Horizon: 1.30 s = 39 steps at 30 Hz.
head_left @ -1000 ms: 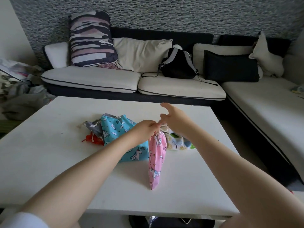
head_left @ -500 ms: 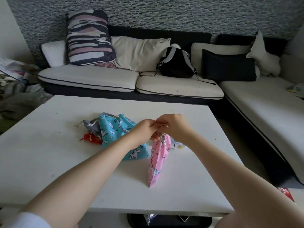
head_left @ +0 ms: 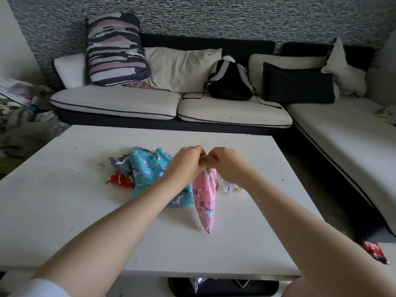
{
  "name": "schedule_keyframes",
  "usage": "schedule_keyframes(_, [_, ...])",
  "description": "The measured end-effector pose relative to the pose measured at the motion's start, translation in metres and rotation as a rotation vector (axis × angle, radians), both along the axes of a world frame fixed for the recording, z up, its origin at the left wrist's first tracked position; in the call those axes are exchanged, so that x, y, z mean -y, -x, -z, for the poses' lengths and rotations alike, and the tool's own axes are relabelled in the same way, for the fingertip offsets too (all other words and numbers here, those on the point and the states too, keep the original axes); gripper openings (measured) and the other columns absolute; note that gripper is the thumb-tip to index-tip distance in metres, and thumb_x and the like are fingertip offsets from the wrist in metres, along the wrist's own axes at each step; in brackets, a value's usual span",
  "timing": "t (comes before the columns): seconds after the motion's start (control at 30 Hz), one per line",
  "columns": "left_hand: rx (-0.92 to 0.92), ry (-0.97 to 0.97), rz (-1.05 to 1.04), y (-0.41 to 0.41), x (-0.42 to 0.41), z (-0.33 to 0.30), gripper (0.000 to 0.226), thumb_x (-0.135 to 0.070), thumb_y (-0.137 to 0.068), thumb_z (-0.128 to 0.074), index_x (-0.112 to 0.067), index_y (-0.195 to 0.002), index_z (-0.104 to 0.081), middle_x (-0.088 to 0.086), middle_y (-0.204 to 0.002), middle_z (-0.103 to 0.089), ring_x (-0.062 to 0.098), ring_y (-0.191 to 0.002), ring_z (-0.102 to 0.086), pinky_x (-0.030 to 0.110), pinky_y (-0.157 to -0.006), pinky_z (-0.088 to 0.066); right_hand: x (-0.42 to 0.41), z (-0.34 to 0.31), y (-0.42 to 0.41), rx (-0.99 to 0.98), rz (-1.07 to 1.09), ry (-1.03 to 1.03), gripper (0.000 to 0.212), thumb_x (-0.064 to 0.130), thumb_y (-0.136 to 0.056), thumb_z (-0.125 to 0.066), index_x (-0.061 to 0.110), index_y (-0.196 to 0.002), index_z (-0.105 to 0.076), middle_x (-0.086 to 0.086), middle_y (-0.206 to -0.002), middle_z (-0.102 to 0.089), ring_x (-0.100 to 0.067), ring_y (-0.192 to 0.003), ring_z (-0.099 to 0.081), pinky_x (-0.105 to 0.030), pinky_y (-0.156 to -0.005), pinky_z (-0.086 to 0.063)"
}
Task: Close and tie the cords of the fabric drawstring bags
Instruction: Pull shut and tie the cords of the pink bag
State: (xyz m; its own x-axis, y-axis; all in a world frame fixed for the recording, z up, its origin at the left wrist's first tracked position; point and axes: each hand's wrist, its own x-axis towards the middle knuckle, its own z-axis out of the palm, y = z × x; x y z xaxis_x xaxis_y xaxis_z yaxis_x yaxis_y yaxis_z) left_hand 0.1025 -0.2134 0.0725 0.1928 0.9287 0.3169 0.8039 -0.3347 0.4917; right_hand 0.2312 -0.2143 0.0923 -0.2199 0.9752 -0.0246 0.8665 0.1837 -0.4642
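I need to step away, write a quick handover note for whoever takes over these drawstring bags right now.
Left hand and right hand: both pinch the neck of the pink bag, held up with its bottom tip on the white table.
Blue bag, grey bag and red bag lie left of it, a pale bag behind.
Pink bag's mouth is gathered; knot not visible.
Left: finish its tie, check the others.

Black backpack (head_left: 230,82) on sofa (head_left: 171,103), striped pillow (head_left: 115,50), white table (head_left: 64,200)

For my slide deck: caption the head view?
Both hands pinch the pink drawstring bag at its neck above the white table.
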Motion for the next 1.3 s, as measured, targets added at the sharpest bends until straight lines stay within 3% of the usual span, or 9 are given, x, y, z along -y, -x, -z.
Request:
schedule_keyframes(0.13, [0.025,-0.046,0.022,0.005,-0.005,0.002,0.015,-0.014,-0.091,-0.052,-0.008,-0.104,-0.058,0.007,-0.109,-0.066,0.025,-0.094,-0.062,0.033,-0.074,-0.048,0.002,-0.002,-0.006,-0.717,0.100,0.365,0.018,0.011,-0.093,-0.048,0.006,-0.077,-0.057,-0.006,-0.066,-0.051,-0.015,-0.052,-0.041,-0.022,-0.048,-0.029])
schedule_keyframes(0.27, [0.006,-0.267,-0.038,0.007,-0.004,0.002,0.024,-0.007,-0.085,-0.059,-0.009,-0.109,-0.058,0.012,-0.115,-0.052,0.023,-0.090,-0.055,0.028,-0.064,-0.039,-0.003,0.002,-0.009,-1.010,0.204,0.410,0.019,0.007,-0.091,-0.050,0.007,-0.074,-0.059,-0.004,-0.062,-0.047,-0.015,-0.050,-0.041,-0.021,-0.044,-0.031])
schedule_keyframes(0.43, [-0.046,-0.360,0.060,0.008,-0.002,0.000,0.020,-0.017,-0.085,-0.063,-0.005,-0.101,-0.060,0.012,-0.109,-0.050,0.013,-0.065,-0.043,0.015,-0.045,-0.022,-0.003,-0.002,-0.011,-0.982,0.174,0.362,0.021,0.008,-0.090,-0.054,0.009,-0.070,-0.058,-0.004,-0.062,-0.047,-0.013,-0.052,-0.043,-0.021,-0.048,-0.032])
schedule_keyframes(0.57, [-0.052,-0.330,0.083,0.008,-0.002,0.000,0.021,-0.026,-0.085,-0.064,-0.007,-0.093,-0.064,0.007,-0.102,-0.055,0.012,-0.062,-0.044,0.020,-0.044,-0.029,-0.005,-0.003,-0.011,-0.977,0.201,0.381,0.011,0.008,-0.089,-0.056,0.004,-0.081,-0.062,-0.005,-0.062,-0.050,-0.014,-0.052,-0.044,-0.021,-0.047,-0.034])
schedule_keyframes(0.8, [-0.071,-0.014,0.075,-0.003,-0.002,-0.009,0.032,-0.038,-0.086,-0.059,-0.010,-0.100,-0.062,-0.004,-0.099,-0.045,0.014,-0.073,-0.047,0.032,-0.069,-0.042,-0.003,0.005,-0.015,-0.964,0.247,0.333,0.011,0.006,-0.084,-0.059,0.006,-0.077,-0.067,-0.008,-0.060,-0.054,-0.011,-0.049,-0.045,-0.020,-0.048,-0.032])
schedule_keyframes(0.9, [0.033,0.104,0.074,-0.009,-0.005,-0.013,0.035,-0.037,-0.084,-0.063,-0.002,-0.086,-0.062,0.001,-0.091,-0.047,0.018,-0.075,-0.050,0.026,-0.068,-0.041,-0.004,0.009,-0.018,-0.998,0.255,0.290,0.012,0.007,-0.085,-0.061,0.008,-0.075,-0.068,-0.007,-0.061,-0.051,-0.012,-0.052,-0.040,-0.022,-0.051,-0.031])
schedule_keyframes(1.0, [0.213,0.242,0.049,-0.010,-0.006,-0.013,0.037,-0.032,-0.087,-0.061,0.004,-0.080,-0.063,0.005,-0.069,-0.053,0.015,-0.058,-0.050,0.009,-0.044,-0.035,-0.004,0.009,-0.023,-1.012,0.210,0.289,0.012,0.010,-0.086,-0.061,0.007,-0.076,-0.068,-0.005,-0.063,-0.049,-0.013,-0.057,-0.041,-0.023,-0.055,-0.032])
schedule_keyframes(1.1, [0.351,0.322,0.016,-0.010,-0.007,-0.013,0.035,-0.030,-0.088,-0.060,0.005,-0.085,-0.064,0.005,-0.065,-0.054,0.013,-0.053,-0.046,0.013,-0.042,-0.035,-0.002,0.008,-0.026,-1.020,0.152,0.296,0.013,0.007,-0.088,-0.056,0.005,-0.080,-0.065,-0.005,-0.065,-0.049,-0.015,-0.062,-0.044,-0.028,-0.062,-0.036])
schedule_keyframes(1.3, [-0.334,0.094,-0.135,0.004,-0.018,0.002,0.020,-0.017,-0.095,-0.043,-0.012,-0.100,-0.062,0.004,-0.096,-0.058,0.022,-0.084,-0.057,0.027,-0.060,-0.034,-0.003,0.011,-0.017,-0.792,0.249,0.142,0.031,-0.011,-0.081,-0.044,0.017,-0.074,-0.058,0.000,-0.046,-0.041,-0.012,-0.040,-0.035,-0.020,-0.042,-0.028])
